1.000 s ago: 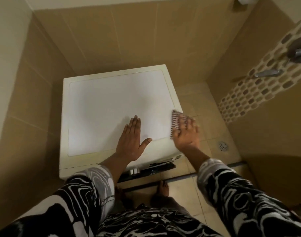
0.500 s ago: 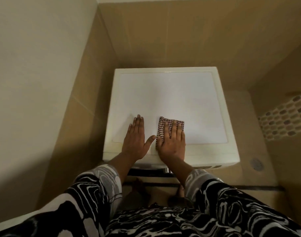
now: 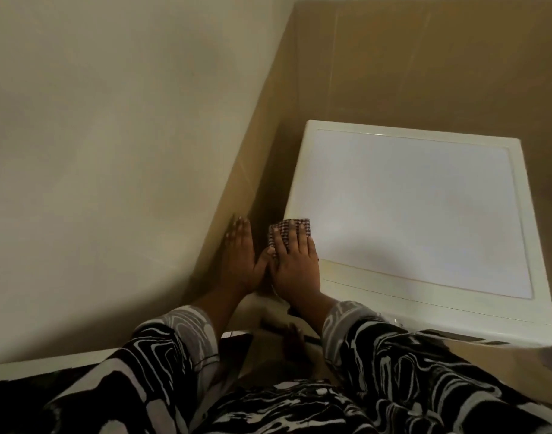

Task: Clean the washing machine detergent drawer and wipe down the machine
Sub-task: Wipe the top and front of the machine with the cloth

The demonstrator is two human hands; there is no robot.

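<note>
the right hand (image 3: 295,264) lies flat, fingers straight and a little spread, pressing a checked cloth (image 3: 288,225) onto the near left corner of the washing machine (image 3: 425,214). the left hand (image 3: 240,255) is just beside it, also flat with fingers together, at the gap by the tiled wall (image 3: 268,136); whether it touches the machine's edge i cannot tell. the cloth looks soft, light and limp, so it would likely bunch unless kept under palm and fingertips. the lid looks stiff and smooth, probably slick. the detergent drawer cannot be made out.
</note>
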